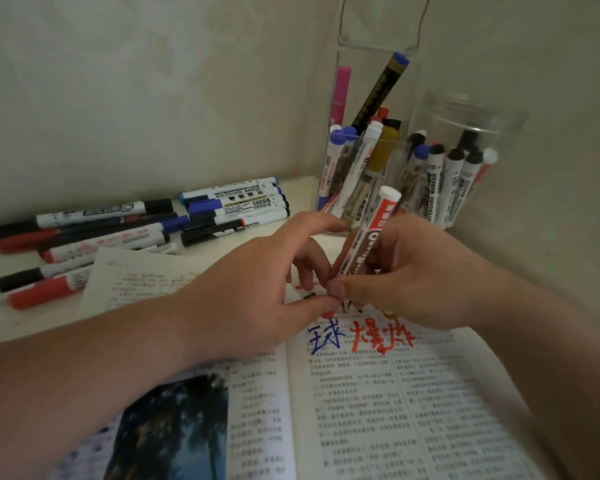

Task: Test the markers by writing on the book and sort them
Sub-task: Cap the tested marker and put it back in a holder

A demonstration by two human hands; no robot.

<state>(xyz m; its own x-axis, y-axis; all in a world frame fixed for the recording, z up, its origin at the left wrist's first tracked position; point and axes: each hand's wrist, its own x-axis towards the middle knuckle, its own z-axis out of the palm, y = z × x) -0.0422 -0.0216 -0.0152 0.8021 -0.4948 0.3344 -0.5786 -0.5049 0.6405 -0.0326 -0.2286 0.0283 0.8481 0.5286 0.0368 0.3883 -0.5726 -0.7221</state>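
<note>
Found the book [361,393] lying open across the lower centre of the frame, on the table [0,306]. Noted test writing [361,336] at the top of its right page: one blue character, red characters beside it, and fainter red and dark strokes just above, partly hidden under the hands. Judged several markers already tried.

Located the marker [368,237] now in hand at centre right, tilted, white end up toward the upper right, lower end down at the page. Saw the right hand [423,271] wrapped round its barrel, fingers curled. Saw the left hand [257,282] curled in, thumb and fingers pinching at the same marker's lower end. Unable to tell cap from tip at that point, or to confirm contact with the paper.

Recorded two clear containers at upper right, against the wall: a tall holder [361,168] and, just right of it, a round jar [465,161], both stocked with markers standing or leaning. Judged these to be sorted stock. Unable to assign a meaning to either container.

Recorded a loose pile of markers [118,230] at middle left, lying flat, with black, red and blue caps, a few tucked under a printed sheet [136,275]. Judged these probably still awaiting test.

Rated the task as roughly midway: testing in progress on one marker, that marker still to be placed, and the pile at left still to be cleared.
</note>
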